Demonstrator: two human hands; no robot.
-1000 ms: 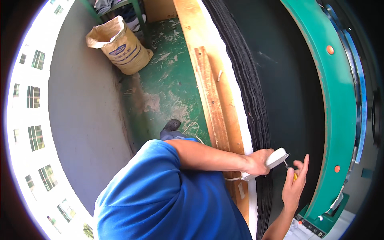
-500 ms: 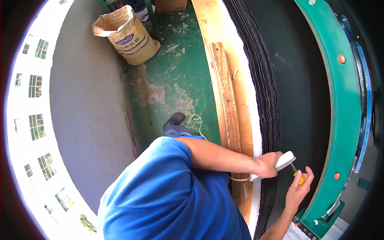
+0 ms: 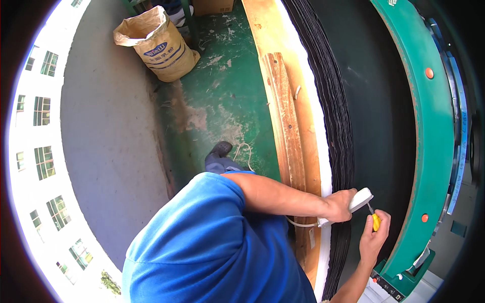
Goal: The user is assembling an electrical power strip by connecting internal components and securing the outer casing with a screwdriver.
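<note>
Wrapped around a white oblong device with a cord (image 3: 360, 200), much like a power strip, is my left hand (image 3: 340, 206). The device is held tilted over the edge of a dark fabric stack; its face is partly hidden by my fingers. My right hand (image 3: 374, 237) grips the yellow handle of a screwdriver (image 3: 376, 222) between thumb and fingers. The screwdriver's metal shaft points at the underside near the device's rounded far end, and its tip seems to touch there. A white cord (image 3: 302, 224) runs from the device's other end toward my body.
Layered black fabric (image 3: 331, 96) lies on a wooden table (image 3: 270, 30), with a worn wooden board (image 3: 288, 126) along its edge. A green machine beam (image 3: 432, 131) spans the right. A paper sack (image 3: 164, 50) stands on the green floor (image 3: 227, 76) beside a grey wall (image 3: 108, 126).
My right hand has shifted slightly left and up, and its fingers have closed more around the screwdriver handle. The white device has tilted a little in my left hand.
</note>
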